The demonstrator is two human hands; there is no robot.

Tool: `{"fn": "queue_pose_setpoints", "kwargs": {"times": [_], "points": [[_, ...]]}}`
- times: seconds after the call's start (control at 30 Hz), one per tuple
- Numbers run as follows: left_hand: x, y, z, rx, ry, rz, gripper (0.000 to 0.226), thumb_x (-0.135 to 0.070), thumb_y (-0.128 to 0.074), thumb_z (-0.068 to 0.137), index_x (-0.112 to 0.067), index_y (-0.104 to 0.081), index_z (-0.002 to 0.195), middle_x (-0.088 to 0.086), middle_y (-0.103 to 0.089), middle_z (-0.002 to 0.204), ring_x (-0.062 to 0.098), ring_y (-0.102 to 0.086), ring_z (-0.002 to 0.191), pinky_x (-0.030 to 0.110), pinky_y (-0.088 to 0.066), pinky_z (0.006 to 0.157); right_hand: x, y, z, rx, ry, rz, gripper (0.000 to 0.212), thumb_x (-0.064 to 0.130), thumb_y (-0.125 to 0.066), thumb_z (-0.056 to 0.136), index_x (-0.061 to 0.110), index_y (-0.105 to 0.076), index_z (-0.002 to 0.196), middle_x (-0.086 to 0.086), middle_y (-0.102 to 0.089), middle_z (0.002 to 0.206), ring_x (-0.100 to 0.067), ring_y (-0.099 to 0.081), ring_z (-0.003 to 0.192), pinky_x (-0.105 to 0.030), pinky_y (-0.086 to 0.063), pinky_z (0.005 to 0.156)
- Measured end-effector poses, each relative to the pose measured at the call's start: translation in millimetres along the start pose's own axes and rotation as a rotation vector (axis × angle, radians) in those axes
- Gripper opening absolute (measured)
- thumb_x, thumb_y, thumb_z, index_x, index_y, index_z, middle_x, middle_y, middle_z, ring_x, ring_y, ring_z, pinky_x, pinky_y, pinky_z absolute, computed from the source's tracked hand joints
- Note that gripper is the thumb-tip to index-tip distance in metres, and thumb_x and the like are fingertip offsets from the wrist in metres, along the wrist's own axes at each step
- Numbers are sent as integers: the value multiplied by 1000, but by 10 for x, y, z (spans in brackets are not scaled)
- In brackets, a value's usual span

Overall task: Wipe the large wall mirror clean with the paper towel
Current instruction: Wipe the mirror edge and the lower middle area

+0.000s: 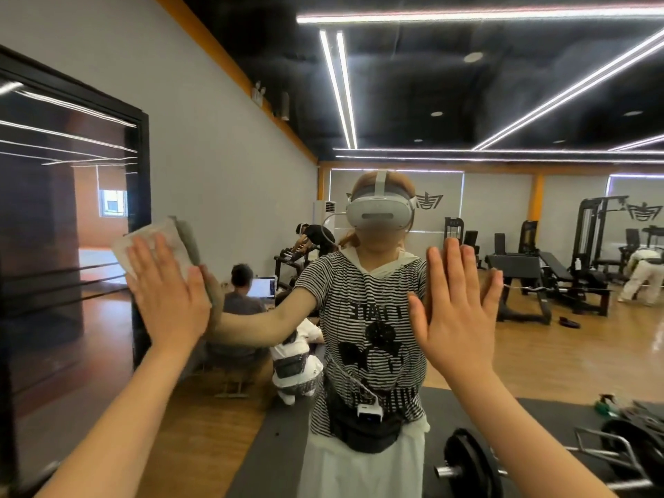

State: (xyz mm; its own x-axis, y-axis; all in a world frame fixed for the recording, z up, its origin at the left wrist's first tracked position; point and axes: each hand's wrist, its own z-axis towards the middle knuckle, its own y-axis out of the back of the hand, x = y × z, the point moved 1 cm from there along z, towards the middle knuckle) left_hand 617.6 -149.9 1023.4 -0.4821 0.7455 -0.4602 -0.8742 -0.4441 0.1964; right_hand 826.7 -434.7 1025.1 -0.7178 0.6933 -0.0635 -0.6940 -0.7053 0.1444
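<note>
We stand facing the large wall mirror [467, 102], which fills the view and reflects a gym with weight benches, a wood floor and ceiling light strips. Our own reflection stands at the centre in a striped shirt and headset. Our right hand [456, 318] is flat against the glass, fingers straight and spread. Our left hand [165, 300], also with fingers straight, presses the paper towel [154, 242] to the mirror at its left side; the towel shows above the fingertips.
</note>
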Motion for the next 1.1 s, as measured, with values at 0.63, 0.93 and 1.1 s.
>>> {"fn": "queue_pose_setpoints", "kwargs": {"times": [0.63, 0.93, 1.1], "points": [[-405, -92, -304, 58, -208, 47, 69, -40, -20, 96, -8, 0, 154, 19, -4, 161, 30, 2, 149, 45, 3, 120, -16, 0, -10, 24, 2, 6, 66, 44, -34, 95, 11, -27, 151, -13, -21, 158, -26, -11, 147, -50, 4, 117], [-1124, -222, -655, 45, -165, -54, 68, -40, -20, 97, -13, 9, 152, 14, 10, 159, 32, 5, 148, 52, 0, 118, -2, -28, -16, 11, -4, -7, 64, 44, -32, 96, 12, -22, 151, -15, -22, 158, -26, -10, 148, -51, 6, 118], [-1511, -382, -924, 72, -497, 44, 77, -43, -27, 94, -14, 14, 153, 12, 23, 159, 29, 12, 148, 46, 9, 119, -8, -23, -20, 21, -2, 7, 66, 45, -32, 96, 13, -19, 152, -11, -17, 160, -19, 0, 149, -50, 6, 118]]}}
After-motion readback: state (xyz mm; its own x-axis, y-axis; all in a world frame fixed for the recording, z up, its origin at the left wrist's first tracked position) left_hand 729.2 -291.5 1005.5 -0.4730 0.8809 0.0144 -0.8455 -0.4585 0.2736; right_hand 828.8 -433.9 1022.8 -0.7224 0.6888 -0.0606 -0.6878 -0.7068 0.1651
